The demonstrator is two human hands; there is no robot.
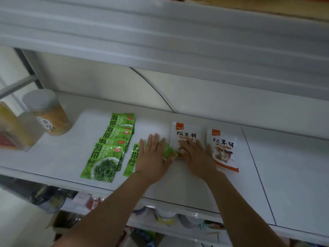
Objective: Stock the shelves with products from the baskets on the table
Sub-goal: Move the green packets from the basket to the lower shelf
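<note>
Two bare forearms [110,209] reach up from the bottom edge to a white shelf [178,186]. On this shelf the left hand [153,155] lies flat on a green packet [132,157], with the fingers straight and a little spread. Its grip is fully open and closes around nothing; it only presses on the packet. A green corner shows between the two hands.

The right hand [197,155] rests in the same way on a white packet [185,133] that has dark characters on it. The fingers lie flat over the lower half, so this grip is also open and holds nothing. Both packets lie flat on the shelf, just beside each other.

To the left of the green packet there is a row of green packets [106,157], overlapping one another and going toward the back of the shelf. To the right of the right hand lies a second white packet [225,150], a little tilted; the thumb is just beside it. At the far left of the shelf stands a jar [49,113] with a white lid and yellow content, blurred. Below the shelf more goods [165,217] show, too unclear to name.
</note>
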